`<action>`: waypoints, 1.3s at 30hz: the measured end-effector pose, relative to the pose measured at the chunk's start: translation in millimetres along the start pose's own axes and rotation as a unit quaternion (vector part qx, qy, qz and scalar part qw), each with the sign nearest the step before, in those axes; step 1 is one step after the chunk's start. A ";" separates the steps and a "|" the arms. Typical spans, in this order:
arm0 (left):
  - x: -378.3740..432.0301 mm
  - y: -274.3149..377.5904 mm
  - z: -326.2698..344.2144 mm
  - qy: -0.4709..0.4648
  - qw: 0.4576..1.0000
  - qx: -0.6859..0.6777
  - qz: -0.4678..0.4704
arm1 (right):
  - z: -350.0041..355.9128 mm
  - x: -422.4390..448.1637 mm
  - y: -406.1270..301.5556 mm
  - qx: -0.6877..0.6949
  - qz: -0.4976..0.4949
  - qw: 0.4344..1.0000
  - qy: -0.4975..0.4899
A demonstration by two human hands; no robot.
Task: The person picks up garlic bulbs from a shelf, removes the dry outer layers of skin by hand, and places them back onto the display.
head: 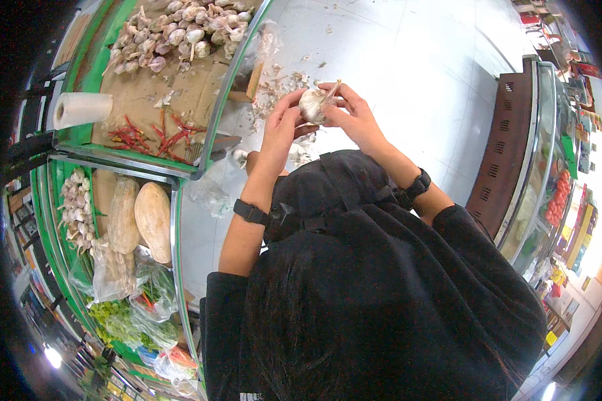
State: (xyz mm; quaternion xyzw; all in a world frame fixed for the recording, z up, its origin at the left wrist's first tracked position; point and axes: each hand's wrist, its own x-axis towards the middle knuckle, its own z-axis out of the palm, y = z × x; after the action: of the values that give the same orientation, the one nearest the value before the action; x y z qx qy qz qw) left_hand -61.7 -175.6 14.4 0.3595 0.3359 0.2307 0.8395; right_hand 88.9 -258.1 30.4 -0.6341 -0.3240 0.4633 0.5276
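A whole garlic bulb (313, 105) with pale papery skin and a dry stalk is held between my two hands over the floor. My left hand (285, 114) cups its left side, fingers curled around it. From the right, my right hand (350, 111) grips the bulb near the stalk, which points up between the fingers. Below my hands, more white garlic bulbs (299, 153) show partly, the rest hidden behind my black cap and wrists. Shed garlic skins (276, 92) lie scattered on the tiles beyond my left hand.
On the left, a green-edged stand (215, 95) bears a garlic heap (180, 32), dried red chillies (155, 136) and a plastic bag roll (83, 110). Closer in are squashes (153, 220), hanging garlic (76, 210) and bagged greens (130, 321). A brown-panelled display case (501, 150) stands right.
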 end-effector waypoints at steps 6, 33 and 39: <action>-3.7 3.7 -4.4 -0.007 0.999 0.038 0.010 | 8.3 -2.2 -2.0 -0.082 -0.052 0.995 -0.021; -5.2 16.2 -11.5 -0.025 0.884 0.343 0.316 | 1.6 2.7 -24.2 -0.064 -0.053 0.988 -0.130; -19.0 21.6 4.9 -0.018 0.930 0.283 0.233 | -1.8 5.2 -19.2 -0.055 -0.064 0.986 -0.144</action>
State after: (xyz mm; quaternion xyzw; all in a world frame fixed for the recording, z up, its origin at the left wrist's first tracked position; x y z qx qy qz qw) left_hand -74.0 -176.0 40.9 0.6543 0.2788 0.3084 0.6317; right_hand 94.0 -249.6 47.8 -0.5667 -0.4614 0.4969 0.4680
